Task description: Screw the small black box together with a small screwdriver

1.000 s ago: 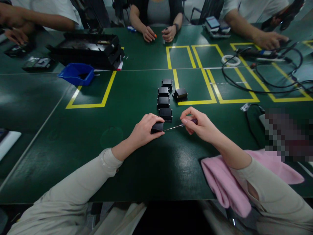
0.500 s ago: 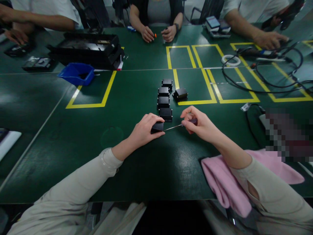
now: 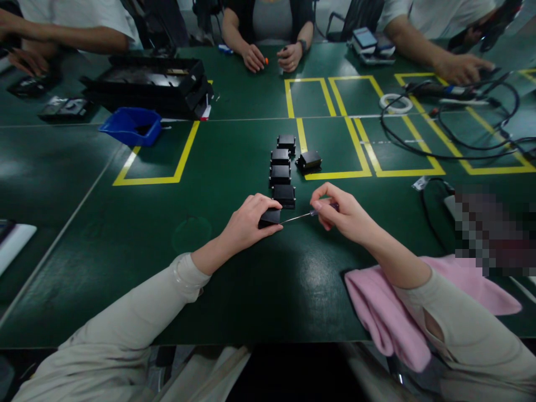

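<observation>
My left hand is closed around a small black box on the green table, thumb at its near side and fingers over its far side. A screwdriver is pinched in my right hand. Its thin metal shaft points left, and the tip meets the box's right end beside my left thumb; what the tip touches there is too small to make out. Just beyond, similar black boxes stand in a column leading away from me. One more black box sits turned at an angle to the right of that column.
A pink cloth lies under my right forearm at the table edge. Back left are a blue bin and stacked black trays. Black cables coil at the right. Several co-workers sit across the table, their hands on it.
The fingers of my right hand have shifted slightly around the screwdriver handle. My left hand and the black box stay in place.
</observation>
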Demonstrator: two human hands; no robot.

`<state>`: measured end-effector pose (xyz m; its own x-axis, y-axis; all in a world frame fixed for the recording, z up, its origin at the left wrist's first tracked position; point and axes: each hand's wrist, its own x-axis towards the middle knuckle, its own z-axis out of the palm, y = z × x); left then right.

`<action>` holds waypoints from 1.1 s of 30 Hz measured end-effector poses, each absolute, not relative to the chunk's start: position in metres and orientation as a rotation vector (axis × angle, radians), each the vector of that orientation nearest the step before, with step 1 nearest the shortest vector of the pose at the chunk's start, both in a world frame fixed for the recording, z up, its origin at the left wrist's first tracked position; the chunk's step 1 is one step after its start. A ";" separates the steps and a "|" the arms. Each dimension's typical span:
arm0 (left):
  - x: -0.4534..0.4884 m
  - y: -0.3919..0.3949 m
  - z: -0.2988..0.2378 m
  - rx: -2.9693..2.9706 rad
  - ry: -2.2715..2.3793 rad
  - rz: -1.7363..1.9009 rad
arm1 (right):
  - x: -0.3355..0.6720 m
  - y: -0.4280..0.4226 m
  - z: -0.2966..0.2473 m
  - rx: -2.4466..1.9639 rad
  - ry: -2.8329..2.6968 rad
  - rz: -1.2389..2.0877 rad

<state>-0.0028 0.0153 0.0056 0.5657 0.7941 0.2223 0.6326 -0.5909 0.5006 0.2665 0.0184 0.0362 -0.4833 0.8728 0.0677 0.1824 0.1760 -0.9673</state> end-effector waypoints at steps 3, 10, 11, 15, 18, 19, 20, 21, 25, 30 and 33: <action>-0.003 0.015 0.005 2.449 1.158 0.614 | 0.267 0.019 0.036 -0.986 -1.805 1.283; -0.003 0.016 0.004 2.447 1.157 0.625 | 0.267 0.019 0.035 -1.014 -1.801 1.305; -0.003 0.016 0.004 2.446 1.158 0.624 | 0.267 0.019 0.035 -1.010 -1.800 1.315; -0.003 0.016 0.005 2.450 1.158 0.631 | 0.266 0.018 0.035 -0.998 -1.785 1.285; -0.002 0.015 0.005 2.454 1.154 0.632 | 0.267 0.019 0.035 -1.004 -1.772 1.299; -0.003 0.015 0.005 2.454 1.153 0.629 | 0.267 0.019 0.035 -1.011 -1.776 1.310; -0.003 0.015 0.005 2.453 1.154 0.626 | 0.267 0.019 0.035 -1.018 -1.785 1.320; -0.003 0.015 0.005 2.452 1.154 0.626 | 0.267 0.019 0.035 -1.021 -1.790 1.325; -0.003 0.015 0.004 2.455 1.154 0.636 | 0.267 0.020 0.035 -0.989 -1.778 1.309; -0.003 0.015 0.005 2.454 1.155 0.630 | 0.267 0.020 0.035 -1.003 -1.786 1.332; -0.002 0.016 0.005 2.455 1.151 0.631 | 0.267 0.020 0.034 -0.992 -1.798 1.319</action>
<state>-0.0023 0.0156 0.0048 0.5697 0.7853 0.2426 0.6266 -0.6060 0.4901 0.2672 0.0196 0.0344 -0.4728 0.8768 0.0876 0.1802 0.1935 -0.9644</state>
